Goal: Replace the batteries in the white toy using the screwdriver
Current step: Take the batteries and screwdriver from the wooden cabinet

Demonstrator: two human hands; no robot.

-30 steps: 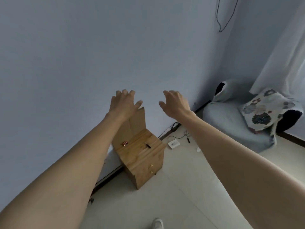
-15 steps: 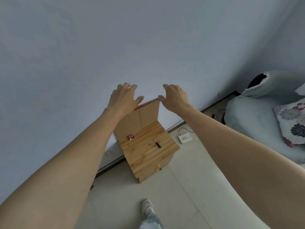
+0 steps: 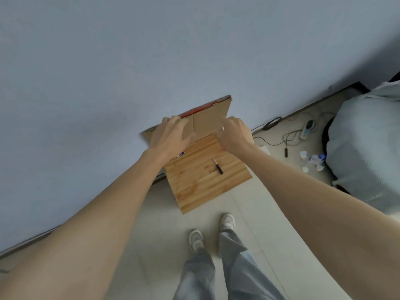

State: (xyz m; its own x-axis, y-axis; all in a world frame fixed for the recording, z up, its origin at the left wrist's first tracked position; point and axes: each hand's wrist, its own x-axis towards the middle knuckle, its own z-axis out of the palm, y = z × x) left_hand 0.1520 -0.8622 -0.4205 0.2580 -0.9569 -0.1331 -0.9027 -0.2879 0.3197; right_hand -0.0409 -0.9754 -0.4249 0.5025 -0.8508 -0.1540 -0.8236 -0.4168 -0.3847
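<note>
— What moved?
— Both hands came down to the cardboard (image 3: 207, 122). The left hand (image 3: 171, 135) is spread loose, empty.
— Batteries?
— Batteries (image 3: 180, 154) show at its 5 o'clock, on the surface (image 3: 201, 191).
— Screwdriver?
— The screwdriver (image 3: 218, 166) lies flat at the right hand's (image 3: 234, 133) 7 o'clock; that hand is loose, empty too.

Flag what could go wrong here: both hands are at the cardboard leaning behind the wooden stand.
1. The cardboard leans on the wall. If the left hand and right hand pull it forward, it could sweep the loose screwdriver off the wooden stand.
2. A small pack, probably batteries, lies partly hidden under the left hand and could get knocked off.
Whether either hand has a grip yet is unclear.
</note>
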